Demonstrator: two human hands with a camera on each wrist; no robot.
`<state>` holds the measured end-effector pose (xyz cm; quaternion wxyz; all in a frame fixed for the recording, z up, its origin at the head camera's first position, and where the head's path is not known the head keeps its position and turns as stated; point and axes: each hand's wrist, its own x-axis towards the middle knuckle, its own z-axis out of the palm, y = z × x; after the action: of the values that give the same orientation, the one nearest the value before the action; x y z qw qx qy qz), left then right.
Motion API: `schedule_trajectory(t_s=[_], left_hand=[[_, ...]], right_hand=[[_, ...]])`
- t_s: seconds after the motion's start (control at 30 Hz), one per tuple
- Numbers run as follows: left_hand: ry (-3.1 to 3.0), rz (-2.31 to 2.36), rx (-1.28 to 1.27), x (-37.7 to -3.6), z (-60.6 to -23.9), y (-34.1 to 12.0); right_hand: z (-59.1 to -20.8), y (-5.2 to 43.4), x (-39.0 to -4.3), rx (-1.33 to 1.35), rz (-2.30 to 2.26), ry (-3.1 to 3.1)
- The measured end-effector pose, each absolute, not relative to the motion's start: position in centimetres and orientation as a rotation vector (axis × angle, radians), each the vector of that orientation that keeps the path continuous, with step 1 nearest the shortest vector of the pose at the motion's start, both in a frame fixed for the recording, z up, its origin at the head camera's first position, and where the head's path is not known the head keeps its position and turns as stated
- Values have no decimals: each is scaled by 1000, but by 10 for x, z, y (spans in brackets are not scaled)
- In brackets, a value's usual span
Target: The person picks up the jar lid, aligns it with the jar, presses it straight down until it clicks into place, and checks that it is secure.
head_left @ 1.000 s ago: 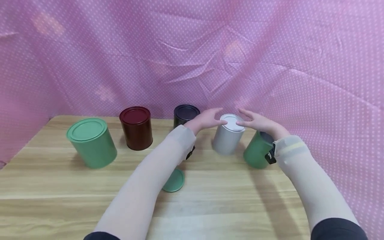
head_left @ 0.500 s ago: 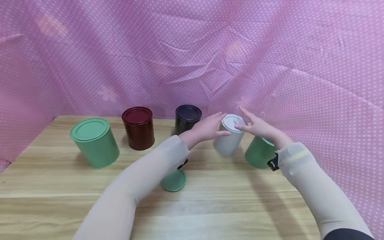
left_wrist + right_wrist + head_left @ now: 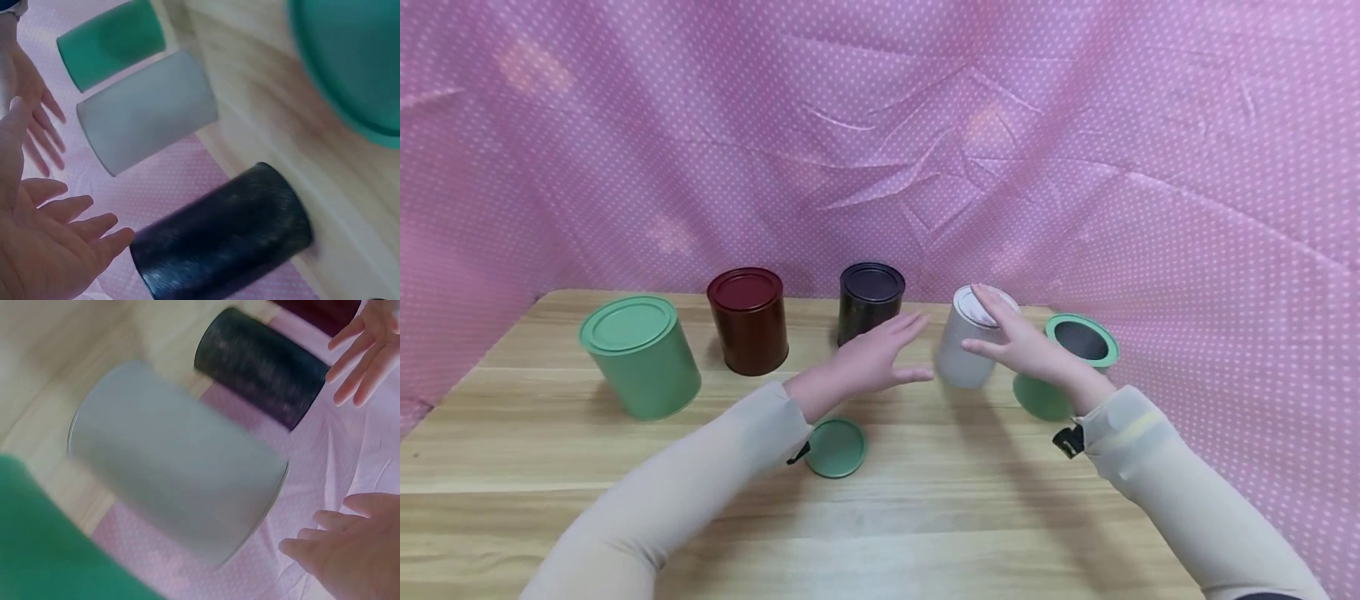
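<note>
Item: grey tin [image 3: 967,340], lidded, upright on the wooden tabletop [image 3: 925,500], in the back row near the far edge, where the pink dotted cloth [image 3: 880,125] rises.
Left hand [image 3: 868,362]: fingers straight and released, holding nothing, hovering just left of the grey tin with a small gap between; the left wrist view confirms the palm is spread and apart from the tin.
Right hand [image 3: 1018,346]: fingers extended and relaxed, grasping nothing; the fingertips lie at the tin's lid rim in the head view, but contact cannot be told. The right wrist view shows a gap between the fingers and the tin's wall.
Neighbours: black tin [image 3: 868,300], lidded, just left of the grey tin, behind the left hand. Open green tin [image 3: 1063,367], close on the right, tilted, its mouth showing, partly behind the right wrist. Dark red tin [image 3: 748,319] and large green tin [image 3: 640,354], both lidded, stand further left, well apart from the hands.
Loose green lid [image 3: 837,447]: flat on the tabletop, under the left forearm.
Open room: the broad front half of the tabletop toward the near edge.
</note>
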<state>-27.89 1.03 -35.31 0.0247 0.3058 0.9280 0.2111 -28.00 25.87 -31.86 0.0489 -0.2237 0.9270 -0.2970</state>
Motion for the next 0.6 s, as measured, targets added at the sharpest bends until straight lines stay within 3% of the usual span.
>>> schedule_trajectory(t_s=[0.6], left_hand=[[3026,683,864,-224,-400,-67]], right_hand=[[-372,191,-232,-980,-829,2877]])
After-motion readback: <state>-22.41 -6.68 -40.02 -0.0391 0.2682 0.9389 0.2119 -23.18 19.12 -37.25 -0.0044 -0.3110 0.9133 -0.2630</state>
